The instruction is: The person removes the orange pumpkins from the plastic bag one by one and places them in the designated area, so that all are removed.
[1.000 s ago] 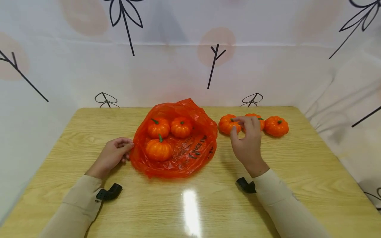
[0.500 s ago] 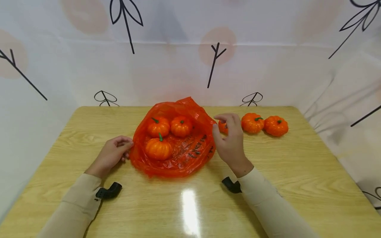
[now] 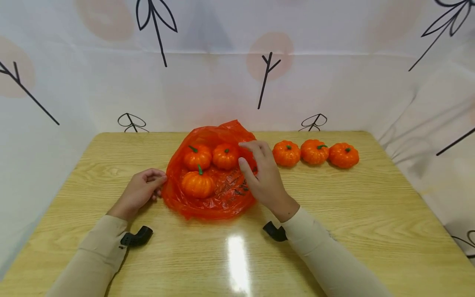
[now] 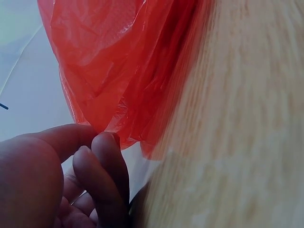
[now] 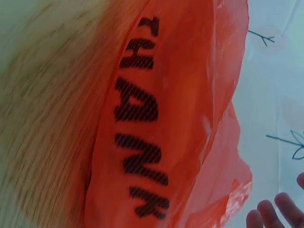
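We see the left hand (image 3: 142, 189) pinching the left side of a red bag (image 3: 219, 209), the right hand (image 3: 264, 178) at its right side, thumb and fingers parted, three bagged pumpkins (image 3: 198, 185) near the worktop's (image 3: 386, 214) far edge, three loose pumpkins (image 3: 314, 152) lined up toward its far right corner

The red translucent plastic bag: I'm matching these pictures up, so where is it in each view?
Head: red translucent plastic bag, open, just left of centre, three ribbed orange pumpkins inside.
Left wrist: upper left to centre, edge pinched by the left hand.
Right wrist: top to bottom through the middle, with black THANK lettering.
Shared landmark: pale wood-grain table, right side in left wrist, left side in right wrist.
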Action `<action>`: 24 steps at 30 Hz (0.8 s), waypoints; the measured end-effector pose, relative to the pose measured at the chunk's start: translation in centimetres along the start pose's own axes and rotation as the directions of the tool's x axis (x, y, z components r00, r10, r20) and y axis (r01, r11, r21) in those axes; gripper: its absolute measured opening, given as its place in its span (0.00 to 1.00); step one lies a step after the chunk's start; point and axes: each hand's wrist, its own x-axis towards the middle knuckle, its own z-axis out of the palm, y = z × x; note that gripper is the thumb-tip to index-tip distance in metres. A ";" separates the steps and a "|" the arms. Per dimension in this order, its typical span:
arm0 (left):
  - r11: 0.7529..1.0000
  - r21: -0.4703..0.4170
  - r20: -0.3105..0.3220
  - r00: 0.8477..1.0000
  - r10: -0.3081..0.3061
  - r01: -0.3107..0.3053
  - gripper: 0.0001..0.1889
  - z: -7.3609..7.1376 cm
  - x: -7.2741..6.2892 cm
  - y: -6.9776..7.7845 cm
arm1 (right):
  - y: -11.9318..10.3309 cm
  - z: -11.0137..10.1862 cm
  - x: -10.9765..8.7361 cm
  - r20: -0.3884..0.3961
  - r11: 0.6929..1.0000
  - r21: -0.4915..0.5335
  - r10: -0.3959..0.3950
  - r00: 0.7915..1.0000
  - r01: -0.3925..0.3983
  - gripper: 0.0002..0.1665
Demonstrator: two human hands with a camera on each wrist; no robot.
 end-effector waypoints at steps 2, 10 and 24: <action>1.000 0.004 -0.001 1.000 0.000 0.000 0.18 0.0 0.0 0.0 | -0.3 0.4 0.0 0.020 1.000 -0.001 -0.004 1.000 0.004 0.21; 1.000 0.007 -0.007 1.000 -0.001 0.001 0.18 0.1 -0.1 0.1 | -1.3 1.9 0.0 0.080 0.998 -0.053 -0.009 0.997 0.013 0.20; 0.999 0.033 -0.016 1.000 0.005 -0.005 0.18 0.1 0.2 -0.1 | -2.2 4.4 -1.4 0.269 0.999 0.001 0.046 0.962 -0.048 0.25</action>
